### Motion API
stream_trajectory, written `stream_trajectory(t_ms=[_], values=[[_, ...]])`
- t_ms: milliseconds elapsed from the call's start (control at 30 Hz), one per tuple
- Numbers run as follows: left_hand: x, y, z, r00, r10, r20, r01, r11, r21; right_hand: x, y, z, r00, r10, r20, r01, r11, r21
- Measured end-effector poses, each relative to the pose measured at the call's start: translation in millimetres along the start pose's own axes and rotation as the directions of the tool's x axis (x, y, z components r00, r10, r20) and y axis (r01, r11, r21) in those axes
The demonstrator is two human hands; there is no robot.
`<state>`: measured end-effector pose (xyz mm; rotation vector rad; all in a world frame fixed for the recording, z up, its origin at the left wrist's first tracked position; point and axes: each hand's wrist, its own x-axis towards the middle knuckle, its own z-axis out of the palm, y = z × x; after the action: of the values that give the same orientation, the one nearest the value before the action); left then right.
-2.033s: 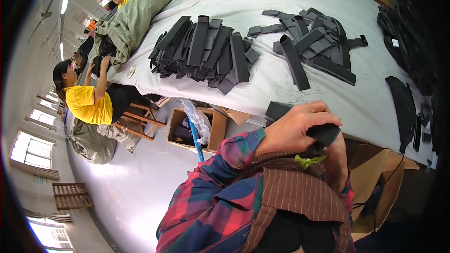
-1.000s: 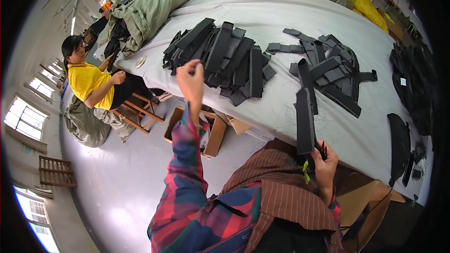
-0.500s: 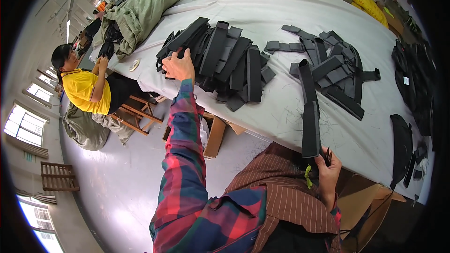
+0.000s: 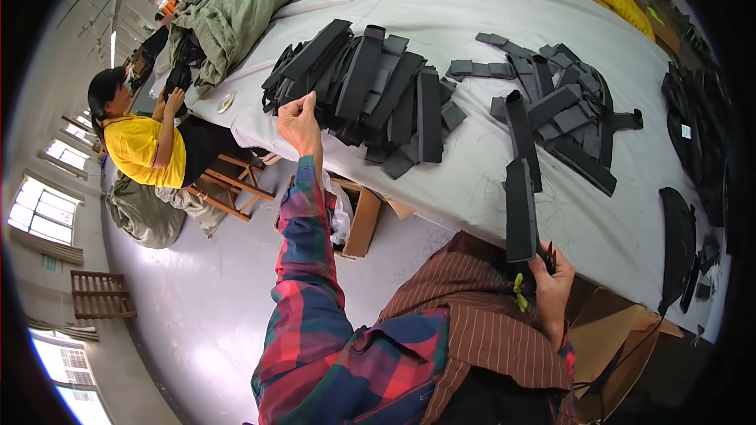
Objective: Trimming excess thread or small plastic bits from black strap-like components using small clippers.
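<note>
A large pile of black fabric strips (image 4: pixel 370 79) lies on the white-covered table. At its near left edge is my left hand (image 4: pixel 300 126), thumb and fingertips pinched together; whatever is between them is too small to make out. At the table's front edge my right hand (image 4: pixel 553 282) is closed round dark, pointed thread snips (image 4: pixel 549 253), partly hidden by the fingers, with a yellow-green tie (image 4: pixel 520 293) hanging beside them. Right by that hand is the near end of a long black strip (image 4: pixel 520 212), which runs back toward a second, looser heap of black strips (image 4: pixel 563 102).
Black fabric pieces (image 4: pixel 693 142) lie along the table's right side. A grey-green cloth bundle (image 4: pixel 244 16) rests at the far left, near a seated person in yellow (image 4: pixel 146 142). Cardboard boxes (image 4: pixel 364 220) stand below the table edge. Loose threads are scattered on the tabletop.
My left hand has drawn back slightly from the pile, its spread fingers now closed into a pinch. My right hand has hardly moved.
</note>
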<state>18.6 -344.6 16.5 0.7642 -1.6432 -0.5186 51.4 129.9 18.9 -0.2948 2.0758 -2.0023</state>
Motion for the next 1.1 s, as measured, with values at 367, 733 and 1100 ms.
stream_trajectory(t_ms=[367, 733, 1100], values=[[-103.9, 62.8, -94.0, -0.098, 0.131, 0.987, 0.297, 0.950, -0.096, -8.6, -3.3, -0.6, 0.999, -0.025, -0.043, 0.025, 1.000, 0.002], [-173.1, 161.8, -57.7, -0.101, 0.109, 0.989, 0.843, 0.538, 0.026, 3.4, 3.3, -6.7, 0.997, -0.065, -0.040, 0.067, 0.996, 0.060], [-224.6, 208.4, -31.3, -0.100, 0.153, 0.983, 0.902, 0.430, 0.025, -4.5, 9.6, -20.3, 0.982, -0.140, -0.129, 0.105, 0.964, -0.245]])
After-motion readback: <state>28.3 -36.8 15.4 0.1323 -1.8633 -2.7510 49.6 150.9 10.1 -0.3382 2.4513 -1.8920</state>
